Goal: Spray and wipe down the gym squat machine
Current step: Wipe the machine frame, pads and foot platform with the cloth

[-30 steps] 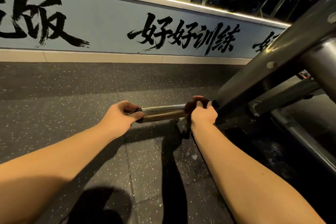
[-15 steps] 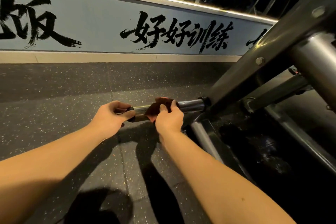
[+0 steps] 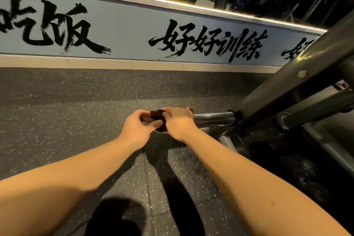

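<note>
Low down, the chrome bar [image 3: 214, 119] stuck out sideways from the squat machine's dark slanted frame [image 3: 287, 80], shiny and just above the speckled floor [image 3: 76, 111]. Right hand [image 3: 179, 122] gripped a dark reddish cloth [image 3: 157, 116] wrapped over the bar. Left hand [image 3: 137, 128] was curled round the bar's free end, touching the cloth. Half a second before, cloth and right hand sat mid-bar; they had slid out against the left hand.

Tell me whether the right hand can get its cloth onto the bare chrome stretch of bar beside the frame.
Probably yes. The right hand grips the cloth on the bar, and the shiny stretch up to the frame lies bare right beside it; nothing sits between.
</note>
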The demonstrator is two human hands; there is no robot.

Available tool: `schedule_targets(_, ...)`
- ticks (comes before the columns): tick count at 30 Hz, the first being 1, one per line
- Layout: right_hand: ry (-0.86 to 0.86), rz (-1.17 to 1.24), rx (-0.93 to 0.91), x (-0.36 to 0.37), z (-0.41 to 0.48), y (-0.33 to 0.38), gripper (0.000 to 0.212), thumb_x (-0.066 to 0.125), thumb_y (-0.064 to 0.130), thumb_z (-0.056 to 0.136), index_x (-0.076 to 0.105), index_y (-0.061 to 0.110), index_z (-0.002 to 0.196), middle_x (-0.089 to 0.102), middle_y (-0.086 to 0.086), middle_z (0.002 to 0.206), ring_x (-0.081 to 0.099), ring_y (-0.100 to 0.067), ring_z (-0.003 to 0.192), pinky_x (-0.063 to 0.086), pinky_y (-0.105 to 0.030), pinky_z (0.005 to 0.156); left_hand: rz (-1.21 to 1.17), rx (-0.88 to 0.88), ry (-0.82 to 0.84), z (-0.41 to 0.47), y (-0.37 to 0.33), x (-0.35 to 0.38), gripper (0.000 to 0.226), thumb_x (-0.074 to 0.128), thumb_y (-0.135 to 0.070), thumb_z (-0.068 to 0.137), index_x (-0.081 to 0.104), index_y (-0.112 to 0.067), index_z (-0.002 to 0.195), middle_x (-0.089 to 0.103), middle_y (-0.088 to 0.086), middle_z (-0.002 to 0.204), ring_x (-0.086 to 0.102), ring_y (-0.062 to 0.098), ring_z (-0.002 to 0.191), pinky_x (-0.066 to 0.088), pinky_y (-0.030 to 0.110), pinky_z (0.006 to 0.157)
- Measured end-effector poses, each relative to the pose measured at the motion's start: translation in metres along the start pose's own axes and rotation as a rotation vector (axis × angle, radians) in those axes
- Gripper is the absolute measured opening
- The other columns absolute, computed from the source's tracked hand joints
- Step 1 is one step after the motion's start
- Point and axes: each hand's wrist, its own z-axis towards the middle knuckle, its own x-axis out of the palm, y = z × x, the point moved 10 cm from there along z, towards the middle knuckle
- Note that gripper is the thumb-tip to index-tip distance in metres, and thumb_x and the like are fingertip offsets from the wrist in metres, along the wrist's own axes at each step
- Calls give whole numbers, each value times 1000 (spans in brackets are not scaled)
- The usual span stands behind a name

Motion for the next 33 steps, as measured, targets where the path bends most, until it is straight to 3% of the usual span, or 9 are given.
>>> schedule_targets(3, 90, 23, -39, -4, 8, -8, 36, 34, 36, 111, 57, 33, 138, 66, -2, 125, 59, -26, 116, 41, -48, 110, -24, -16, -12, 0, 4, -1, 39, 81, -17, 87, 60, -14, 120, 68, 3, 109, 69, 23, 100, 56, 48, 98)
schedule_targets(11, -102, -88, 198, -44, 7, -80, 34, 35, 30, 111, 63, 27, 130, 64, -7, 133, 57, -31, 121, 40, -45, 110, -21, -30, 33, 6, 6, 1, 24, 79, -22, 90, 67, -23, 111, 69, -5, 107, 64, 12, 95, 47, 30, 92)
schedule_targets(15, -383, 241, 54, -27, -30, -43, 27, 52, 21, 106, 67, 27, 128, 61, 1, 138, 52, -24, 130, 31, -42, 120, -75, -77, 38, 7, 11, 1, 22, 78, -20, 91, 69, -24, 111, 69, -7, 104, 65, 14, 99, 51, 31, 92)
schedule_targets(17, -583, 264, 30, -17, -52, -31, 26, 61, 17, 100, 70, 26, 123, 61, 1, 137, 47, -22, 133, 33, -41, 119, -86, -71, 40, 7, 12, 2, 20, 73, -19, 95, 69, -24, 114, 69, -4, 107, 65, 15, 101, 53, 21, 77)
schedule_targets(21, -762, 737, 209, 15, -88, -27, 21, 69, 7, 95, 66, 24, 108, 42, 2, 135, 34, -15, 129, 35, -16, 102, -148, -52, 34, 5, 14, 0, 16, 65, -13, 100, 67, -25, 109, 69, -3, 104, 67, 14, 100, 54, 15, 68)
schedule_targets(24, -736, 1138, 310, 43, -84, -28, 25, 69, 3, 94, 62, 24, 106, 42, -1, 131, 54, -15, 117, 45, -3, 82, -157, -50, 39, 5, 15, 1, 16, 66, -14, 99, 69, -24, 111, 68, -10, 97, 66, 6, 91, 50, 9, 62)
schedule_targets(26, -710, 1336, 397, 58, -81, -33, 25, 69, 4, 95, 62, 24, 107, 52, -6, 129, 63, -16, 108, 54, -12, 74, -140, -43, 42, 6, 16, 1, 18, 67, -16, 99, 69, -25, 114, 68, -11, 98, 65, 7, 93, 48, 13, 72)
schedule_targets(29, -596, 1553, 506, 84, -72, -35, 22, 70, 5, 95, 62, 21, 107, 67, -7, 115, 68, -20, 103, 59, -36, 92, -145, -52, 36, 7, 18, 0, 20, 69, -18, 98, 70, -24, 117, 67, -12, 98, 64, 9, 95, 45, 17, 77)
schedule_targets(33, -634, 1554, 607, 73, -66, -57, 15, 75, 11, 92, 68, 10, 106, 74, -13, 102, 73, -28, 94, 60, -50, 92, -140, -75, 39, 8, 20, 0, 20, 70, -20, 97, 71, -23, 116, 70, -8, 102, 65, 10, 96, 51, 28, 87)
